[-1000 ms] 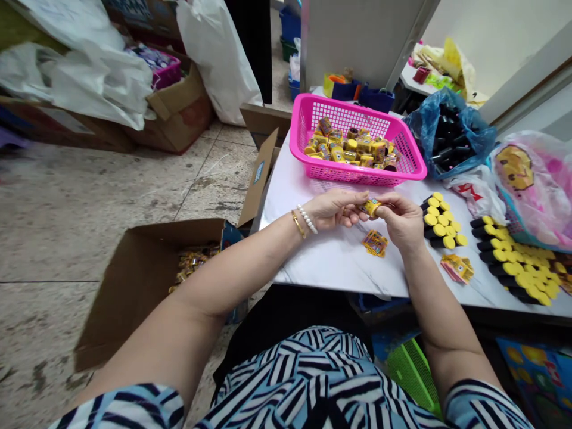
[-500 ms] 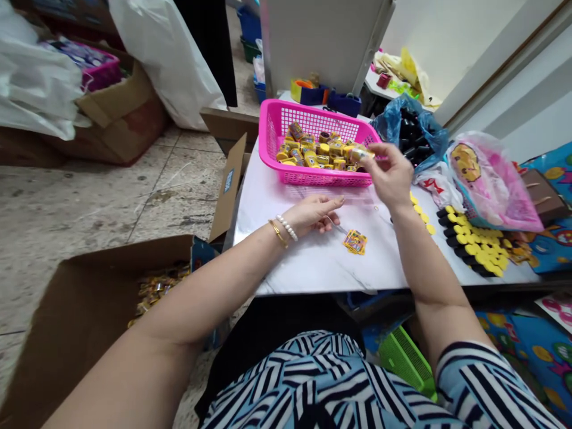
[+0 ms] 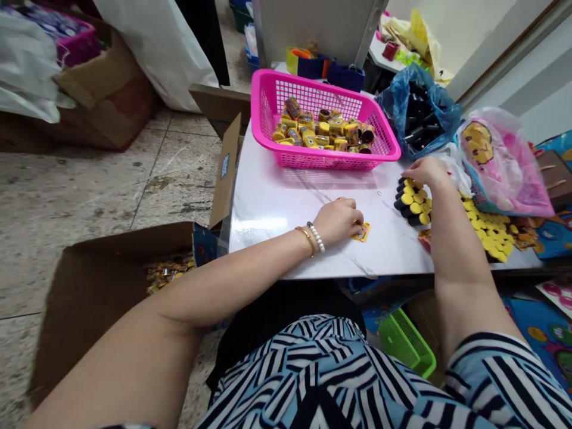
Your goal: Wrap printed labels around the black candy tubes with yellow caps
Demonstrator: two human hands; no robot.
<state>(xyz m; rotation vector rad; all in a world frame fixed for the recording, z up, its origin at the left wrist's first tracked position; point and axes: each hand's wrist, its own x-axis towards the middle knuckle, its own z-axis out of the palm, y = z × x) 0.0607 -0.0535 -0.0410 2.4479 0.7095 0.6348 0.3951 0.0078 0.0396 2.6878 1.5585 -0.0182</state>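
My left hand [image 3: 338, 218] lies knuckles-up on the white marble table [image 3: 277, 202], fingers curled and pinching at a small stack of yellow stickers [image 3: 361, 232]. My right hand [image 3: 426, 171] is stretched to the right, its fingers bent down onto a cluster of black tubes with yellow caps [image 3: 411, 201], and it seems to grip one. A pink basket [image 3: 322, 159] behind both hands holds several yellow-wrapped pieces [image 3: 322, 129].
More yellow-capped tubes [image 3: 489, 232] lie at the table's right, beside a pink plastic bag [image 3: 504, 167] and a blue bag of black tubes [image 3: 420, 119]. An open cardboard box [image 3: 102, 280] with yellow pieces stands on the floor at left. A green basket [image 3: 406, 345] sits under the table.
My right hand dropped the yellow piece at the basket, then swung right and down onto the black tubes. My left hand moved onto the stickers and closed. The view shifted slightly.
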